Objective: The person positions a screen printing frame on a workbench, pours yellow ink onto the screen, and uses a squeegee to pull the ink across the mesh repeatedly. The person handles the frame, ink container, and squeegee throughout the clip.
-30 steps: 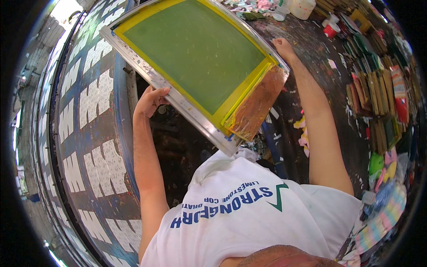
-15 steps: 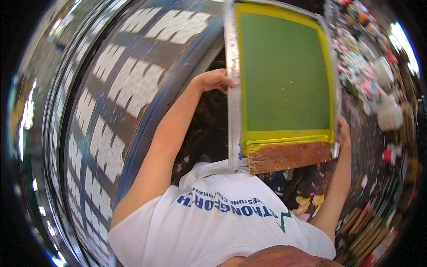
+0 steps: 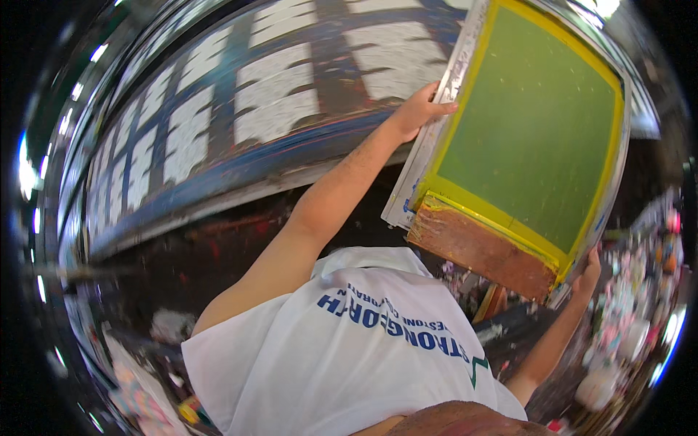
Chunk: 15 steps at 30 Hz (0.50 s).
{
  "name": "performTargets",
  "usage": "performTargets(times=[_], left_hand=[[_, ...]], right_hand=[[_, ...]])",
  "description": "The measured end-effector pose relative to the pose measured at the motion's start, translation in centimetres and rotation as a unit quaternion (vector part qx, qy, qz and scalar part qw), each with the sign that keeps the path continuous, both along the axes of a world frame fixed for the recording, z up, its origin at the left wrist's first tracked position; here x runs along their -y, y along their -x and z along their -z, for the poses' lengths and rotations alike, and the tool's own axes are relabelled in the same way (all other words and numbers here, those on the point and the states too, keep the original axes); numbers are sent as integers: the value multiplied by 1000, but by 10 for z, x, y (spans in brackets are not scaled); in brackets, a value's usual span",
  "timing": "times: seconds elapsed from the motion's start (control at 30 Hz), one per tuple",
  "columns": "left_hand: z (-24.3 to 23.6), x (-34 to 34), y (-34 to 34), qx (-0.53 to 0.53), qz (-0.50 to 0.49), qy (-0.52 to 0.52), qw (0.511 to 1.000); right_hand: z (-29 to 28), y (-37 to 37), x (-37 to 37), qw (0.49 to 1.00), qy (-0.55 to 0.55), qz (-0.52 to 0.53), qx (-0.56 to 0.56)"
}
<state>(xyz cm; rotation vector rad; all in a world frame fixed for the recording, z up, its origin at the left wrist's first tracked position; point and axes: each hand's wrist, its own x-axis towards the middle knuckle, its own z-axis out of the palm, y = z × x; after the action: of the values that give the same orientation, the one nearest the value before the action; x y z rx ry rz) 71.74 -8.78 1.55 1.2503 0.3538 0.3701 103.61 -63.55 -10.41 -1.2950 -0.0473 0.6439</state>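
Note:
A screen printing frame with green mesh, yellow borders and a metal rim is held up in front of me, tilted to the right. My left hand grips its left rim, thumb on the front side. Low on the right rim, my right hand is closed around the edge, its fingers partly hidden by the frame. Across the frame's near end lies a squeegee with a reddish-brown wooden handle and yellow ink along its edge; neither hand touches it.
A long dark printing table with rows of white cut pieces runs along the left and far side, its blue edge close to my left arm. To the right are a heap of pink and white scraps and a white bucket.
I have turned to the right, so the table now stretches across the far left. The screen printing frame has swung right and tilted, still in both hands.

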Motion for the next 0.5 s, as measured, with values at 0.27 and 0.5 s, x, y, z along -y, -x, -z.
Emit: performTargets(times=[0.27, 0.5], left_hand=[[-178, 30, 261, -47, -263, -75, 961], [-296, 157, 485, 40, -357, -55, 932]], right_hand=[[-246, 146, -80, 990, 0, -138, 5], [-370, 245, -79, 973, 45, -225, 31]])
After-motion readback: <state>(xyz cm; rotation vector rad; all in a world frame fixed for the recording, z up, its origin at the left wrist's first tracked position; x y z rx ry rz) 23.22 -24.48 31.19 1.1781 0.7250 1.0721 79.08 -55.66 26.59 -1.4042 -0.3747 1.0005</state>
